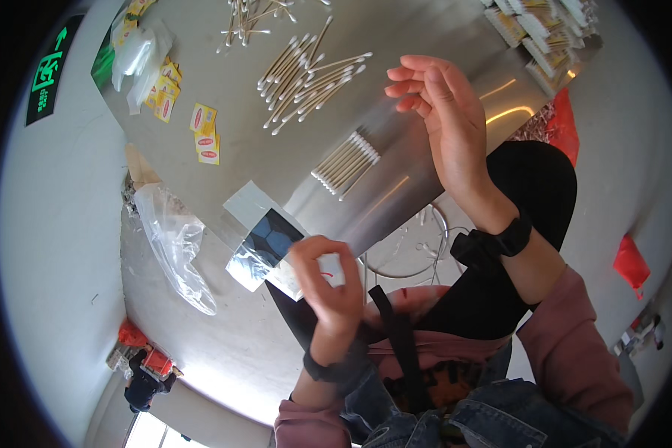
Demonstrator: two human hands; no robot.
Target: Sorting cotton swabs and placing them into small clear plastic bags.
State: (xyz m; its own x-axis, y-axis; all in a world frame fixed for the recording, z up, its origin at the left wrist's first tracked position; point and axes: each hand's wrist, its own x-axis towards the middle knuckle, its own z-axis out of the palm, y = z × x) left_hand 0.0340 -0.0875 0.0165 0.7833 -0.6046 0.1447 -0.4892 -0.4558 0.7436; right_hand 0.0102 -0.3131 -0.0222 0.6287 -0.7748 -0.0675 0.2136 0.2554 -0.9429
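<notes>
My left hand (327,282) is curled into a ring, thumb and fingertips closed together, beside the table's near-left edge. Whether anything is pinched in it is hidden; a white surface with a red mark shows through the ring. Next to it lies a dark, shiny hexagon-patterned panel (272,237) between pale flaps. My right hand (455,119) hovers over the table's right part, palm turned inward, fingers apart and gently bent, holding nothing. Between the hands lies a neat row of cotton swabs (347,166). Farther back is a loose heap of cotton swabs (306,82).
More swabs (250,19) lie at the far edge. Yellow-and-white paper labels (205,134) and clear plastic bags (140,60) are at the left. Stacked swab bundles (541,33) stand far right. A clear bag (173,246) hangs below the metal table's (396,45) left edge.
</notes>
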